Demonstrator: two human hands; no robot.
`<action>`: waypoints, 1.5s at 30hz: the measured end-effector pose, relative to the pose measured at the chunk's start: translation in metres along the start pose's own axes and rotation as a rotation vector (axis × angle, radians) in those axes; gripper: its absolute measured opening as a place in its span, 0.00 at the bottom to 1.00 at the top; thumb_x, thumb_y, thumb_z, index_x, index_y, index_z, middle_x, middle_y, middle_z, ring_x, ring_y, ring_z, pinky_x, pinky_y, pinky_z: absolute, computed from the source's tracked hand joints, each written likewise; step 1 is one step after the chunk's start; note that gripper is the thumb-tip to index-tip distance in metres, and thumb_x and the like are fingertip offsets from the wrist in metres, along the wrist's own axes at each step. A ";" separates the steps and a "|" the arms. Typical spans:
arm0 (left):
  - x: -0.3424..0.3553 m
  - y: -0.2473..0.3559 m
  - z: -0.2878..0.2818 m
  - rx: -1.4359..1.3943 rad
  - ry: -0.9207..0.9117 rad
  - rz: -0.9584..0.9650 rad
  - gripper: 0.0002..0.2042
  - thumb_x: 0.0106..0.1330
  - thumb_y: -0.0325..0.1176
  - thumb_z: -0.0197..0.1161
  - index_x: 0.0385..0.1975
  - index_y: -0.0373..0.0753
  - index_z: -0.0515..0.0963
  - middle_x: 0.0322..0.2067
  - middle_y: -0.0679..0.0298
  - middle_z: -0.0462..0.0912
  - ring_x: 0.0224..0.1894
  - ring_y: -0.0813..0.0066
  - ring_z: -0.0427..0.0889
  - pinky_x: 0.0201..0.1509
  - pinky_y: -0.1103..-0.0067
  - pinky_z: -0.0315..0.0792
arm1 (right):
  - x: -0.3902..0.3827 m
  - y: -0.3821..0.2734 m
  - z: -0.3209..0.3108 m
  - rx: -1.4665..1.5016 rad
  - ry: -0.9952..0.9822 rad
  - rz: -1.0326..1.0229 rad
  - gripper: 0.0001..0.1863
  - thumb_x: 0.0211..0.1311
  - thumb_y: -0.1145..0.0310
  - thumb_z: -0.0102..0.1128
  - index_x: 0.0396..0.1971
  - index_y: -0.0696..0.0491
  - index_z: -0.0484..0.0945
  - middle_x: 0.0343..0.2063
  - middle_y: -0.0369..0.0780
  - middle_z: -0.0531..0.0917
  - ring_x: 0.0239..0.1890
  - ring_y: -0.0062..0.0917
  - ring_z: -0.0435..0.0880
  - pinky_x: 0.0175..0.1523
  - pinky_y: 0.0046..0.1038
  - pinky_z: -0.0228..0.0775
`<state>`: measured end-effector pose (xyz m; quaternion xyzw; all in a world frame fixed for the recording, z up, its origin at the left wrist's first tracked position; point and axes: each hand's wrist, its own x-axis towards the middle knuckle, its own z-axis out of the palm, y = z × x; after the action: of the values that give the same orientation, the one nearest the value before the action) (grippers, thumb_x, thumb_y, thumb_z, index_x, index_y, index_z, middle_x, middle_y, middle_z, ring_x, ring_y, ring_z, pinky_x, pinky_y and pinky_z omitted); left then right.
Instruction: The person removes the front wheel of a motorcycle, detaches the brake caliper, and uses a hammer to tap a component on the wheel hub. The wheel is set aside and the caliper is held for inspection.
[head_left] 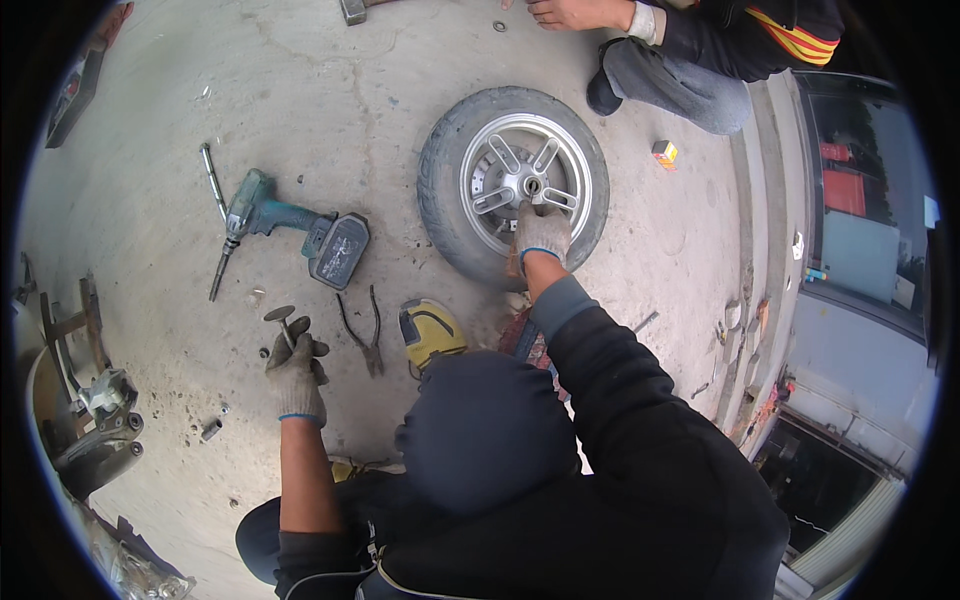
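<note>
A small wheel with a black tyre and silver spoked rim lies flat on the concrete in front of me. My right hand, gloved, reaches over its near side, with closed fingers at the hub. Whatever those fingers pinch is hidden. To the left, my gloved left hand is closed around a short metal rod with a flat round head, which sticks up above the fingers. Pliers with spread handles lie right of that hand. Beyond it rests a teal cordless impact wrench with a black battery.
A ratchet wrench lies beside the impact wrench. At the far right another person's hand and knee are near the wheel, with a small yellow-orange box close by. Metal parts stand at the left; a yellow-black shoe is near me.
</note>
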<state>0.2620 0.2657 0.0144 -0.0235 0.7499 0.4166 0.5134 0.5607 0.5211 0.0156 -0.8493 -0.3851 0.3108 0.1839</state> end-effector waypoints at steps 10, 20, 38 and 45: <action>-0.002 0.014 -0.003 -0.049 -0.010 0.028 0.14 0.78 0.30 0.60 0.59 0.43 0.85 0.27 0.66 0.86 0.16 0.84 0.69 0.20 0.81 0.64 | 0.005 0.015 0.014 -0.380 0.155 -0.195 0.19 0.73 0.58 0.62 0.50 0.58 0.86 0.47 0.56 0.89 0.54 0.52 0.88 0.59 0.48 0.79; 0.000 0.012 -0.010 -0.098 0.051 -0.018 0.13 0.80 0.31 0.60 0.59 0.44 0.84 0.28 0.67 0.86 0.17 0.85 0.68 0.21 0.82 0.64 | 0.000 0.005 0.007 -0.323 0.082 -0.299 0.19 0.74 0.56 0.62 0.47 0.57 0.86 0.44 0.56 0.89 0.51 0.54 0.89 0.59 0.49 0.78; 0.003 0.000 -0.003 0.073 0.096 -0.081 0.17 0.81 0.44 0.61 0.60 0.43 0.85 0.25 0.68 0.83 0.18 0.85 0.67 0.20 0.82 0.60 | 0.097 0.048 -0.092 -0.532 0.030 -0.098 0.23 0.72 0.54 0.63 0.60 0.51 0.85 0.54 0.52 0.89 0.56 0.48 0.89 0.63 0.46 0.80; 0.001 0.000 -0.003 0.094 0.106 -0.094 0.17 0.81 0.46 0.62 0.58 0.44 0.86 0.27 0.67 0.84 0.18 0.84 0.67 0.20 0.79 0.61 | 0.091 -0.006 -0.054 -0.524 0.223 -0.650 0.18 0.66 0.61 0.67 0.54 0.48 0.88 0.52 0.50 0.87 0.55 0.47 0.86 0.63 0.45 0.78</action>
<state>0.2592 0.2636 0.0141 -0.0569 0.7928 0.3546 0.4925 0.6405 0.5904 0.0238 -0.7301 -0.6764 0.0349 0.0906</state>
